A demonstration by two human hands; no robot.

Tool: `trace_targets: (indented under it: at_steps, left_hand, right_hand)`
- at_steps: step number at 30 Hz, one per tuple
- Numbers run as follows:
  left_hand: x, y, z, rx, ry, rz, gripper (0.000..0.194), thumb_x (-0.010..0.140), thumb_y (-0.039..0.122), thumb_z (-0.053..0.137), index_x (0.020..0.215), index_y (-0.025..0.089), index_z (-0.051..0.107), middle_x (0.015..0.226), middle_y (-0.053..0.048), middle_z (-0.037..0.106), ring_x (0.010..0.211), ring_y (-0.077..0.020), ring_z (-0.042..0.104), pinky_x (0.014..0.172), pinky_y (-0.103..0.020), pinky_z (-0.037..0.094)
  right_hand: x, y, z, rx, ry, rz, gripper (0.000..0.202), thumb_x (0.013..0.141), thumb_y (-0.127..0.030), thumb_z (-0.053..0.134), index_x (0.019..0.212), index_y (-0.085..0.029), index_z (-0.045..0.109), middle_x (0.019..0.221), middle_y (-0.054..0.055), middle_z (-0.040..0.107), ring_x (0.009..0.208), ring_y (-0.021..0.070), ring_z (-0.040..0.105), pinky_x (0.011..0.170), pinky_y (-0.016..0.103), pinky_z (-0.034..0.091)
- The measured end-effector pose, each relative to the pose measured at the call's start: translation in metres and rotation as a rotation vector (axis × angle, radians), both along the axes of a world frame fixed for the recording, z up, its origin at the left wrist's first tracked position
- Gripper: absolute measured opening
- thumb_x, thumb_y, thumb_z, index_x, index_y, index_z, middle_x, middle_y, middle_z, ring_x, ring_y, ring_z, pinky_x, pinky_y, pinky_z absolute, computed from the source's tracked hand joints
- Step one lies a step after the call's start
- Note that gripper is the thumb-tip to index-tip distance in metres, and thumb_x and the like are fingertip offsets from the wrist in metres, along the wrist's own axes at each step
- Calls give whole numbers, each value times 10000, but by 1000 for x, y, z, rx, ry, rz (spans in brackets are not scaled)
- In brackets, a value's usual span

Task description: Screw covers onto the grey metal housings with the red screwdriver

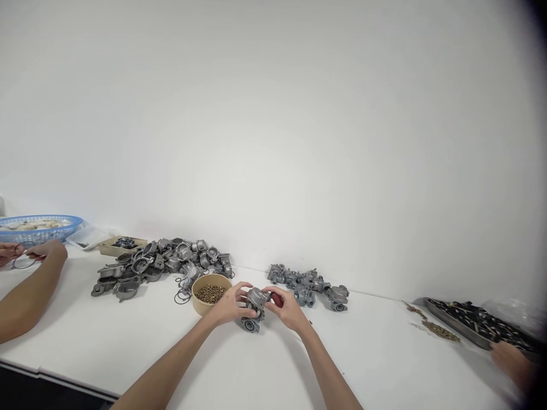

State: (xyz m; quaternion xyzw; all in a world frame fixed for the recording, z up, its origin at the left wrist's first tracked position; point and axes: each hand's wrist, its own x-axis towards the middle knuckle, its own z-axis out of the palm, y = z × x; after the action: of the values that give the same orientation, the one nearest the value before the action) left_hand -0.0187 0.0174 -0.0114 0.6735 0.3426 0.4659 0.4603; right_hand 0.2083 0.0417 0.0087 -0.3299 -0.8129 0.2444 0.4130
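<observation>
A grey metal carburetor (257, 298) stands on the white table in front of me, its round bowl on top. My left hand (232, 304) is closed around its left side, fingers over the top and thumb low. In my right hand (288, 309) is a red-handled screwdriver (277, 299), mostly covered by the fingers. Its dark end meets the carburetor's right side; the exact contact point is hidden. Just left of my left hand, a round tan tub (199, 307) holds many small brass screws (210, 294).
Grey bowl castings (173, 263) are heaped at the left, with black O-rings (182, 296) nearby. More carburetors (301, 280) lie behind my right hand. Co-workers' hands show at far left, holding a ring (24, 263), and at far right beside a metal tray (461, 330). A blue basket (70, 228) stands back left.
</observation>
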Motion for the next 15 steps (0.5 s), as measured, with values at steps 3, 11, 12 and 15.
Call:
trace_targets:
  at_steps: [3,11,12,15]
  left_hand:
    - [1,4,-2,-30,-38,83,647,596,270,861,1153,183,545,1053,-117,715,993,-267,677,816,-384,549]
    - [1,5,2,-74,-83,160,553,600,356,869,1053,125,651,1101,-173,706,1035,-301,672,819,-379,562]
    - [1,5,2,-78,-86,174,565,597,364,870,1062,128,653,1104,-172,705,1031,-299,673,816,-377,562]
    - [2,2,5,-81,-86,193,506,611,400,855,1005,128,691,1027,-141,732,982,-290,684,818,-373,554]
  right_hand:
    - [-2,-1,1,7,21,-10,264,809,-342,671,1037,-214,704,601,-56,430,546,127,369,524,239,342]
    - [-2,-1,2,25,59,-47,266,806,-384,670,1010,-216,703,591,-59,406,543,127,350,513,235,334]
    - [-2,-1,1,27,62,-52,270,806,-389,670,1011,-216,702,592,-59,400,546,128,348,514,236,333]
    - [-2,0,0,34,76,-67,289,813,-394,662,1033,-210,694,612,-52,410,554,128,348,517,240,336]
